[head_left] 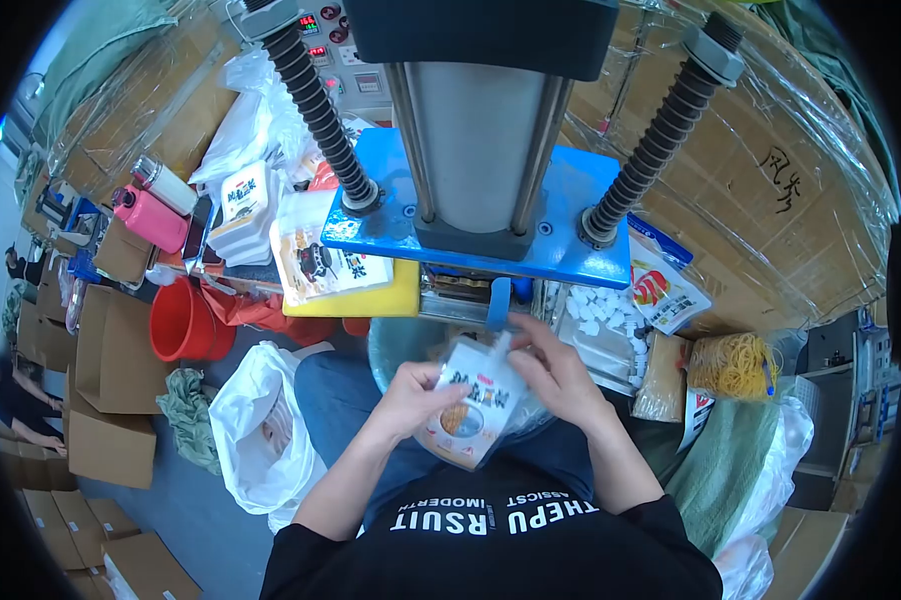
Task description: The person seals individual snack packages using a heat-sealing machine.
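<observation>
A white spout pouch [471,400] with printed characters and a round food picture is held tilted over my lap. My left hand [416,398] is closed on its left edge, thumb lying across the front. The pouch's pale spout [502,344] points up toward the press. My right hand [561,375] is at the spout, thumb and fingers curled around it; the exact contact is hard to make out. Just above is a blue tab [499,303] below the press's blue plate [571,225]. Small white pieces [601,308] lie in a metal tray [611,360] to the right.
Stacked printed pouches [316,250] lie on a yellow block [371,290] at left. A red bucket [183,320] and a white sack [261,430] stand on the floor. Yellow rubber bands [736,365] are at right. Large cartons [771,180] rise behind. Another person [21,400] is far left.
</observation>
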`<control>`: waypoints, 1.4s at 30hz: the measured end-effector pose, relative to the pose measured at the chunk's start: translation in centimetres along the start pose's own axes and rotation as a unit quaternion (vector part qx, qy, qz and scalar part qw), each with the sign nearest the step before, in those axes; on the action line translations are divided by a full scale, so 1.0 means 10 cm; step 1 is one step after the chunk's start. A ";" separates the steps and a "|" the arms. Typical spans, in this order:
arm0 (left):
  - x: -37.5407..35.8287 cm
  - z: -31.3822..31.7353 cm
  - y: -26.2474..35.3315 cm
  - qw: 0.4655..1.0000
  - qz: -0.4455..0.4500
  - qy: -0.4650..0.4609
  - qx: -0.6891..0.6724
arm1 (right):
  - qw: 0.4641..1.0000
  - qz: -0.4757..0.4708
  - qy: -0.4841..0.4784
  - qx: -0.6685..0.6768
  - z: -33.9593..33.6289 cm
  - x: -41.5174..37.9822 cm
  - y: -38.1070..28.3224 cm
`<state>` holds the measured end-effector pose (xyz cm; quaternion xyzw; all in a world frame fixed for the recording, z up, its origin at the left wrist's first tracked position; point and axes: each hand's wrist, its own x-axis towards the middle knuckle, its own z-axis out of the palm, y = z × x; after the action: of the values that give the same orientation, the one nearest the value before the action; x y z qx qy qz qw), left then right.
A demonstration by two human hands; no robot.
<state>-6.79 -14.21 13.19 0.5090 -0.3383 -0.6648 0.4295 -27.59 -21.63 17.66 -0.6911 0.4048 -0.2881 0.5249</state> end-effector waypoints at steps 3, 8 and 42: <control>0.28 -0.02 0.09 0.992 -0.028 0.075 -0.101 | 0.998 0.011 0.056 -0.011 -0.22 -0.05 0.04; 0.67 -0.10 0.09 0.979 -0.002 0.098 -0.180 | 0.989 -0.010 0.116 -0.093 -0.62 -0.18 0.24; -0.11 0.00 0.43 0.925 0.175 0.032 0.335 | 0.968 -0.221 -0.049 -0.113 -0.13 0.20 -0.22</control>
<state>-5.65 -14.95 17.39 0.5770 -0.6111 -0.4099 0.3545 -27.08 -23.69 20.05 -0.8315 0.2459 -0.3149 0.3859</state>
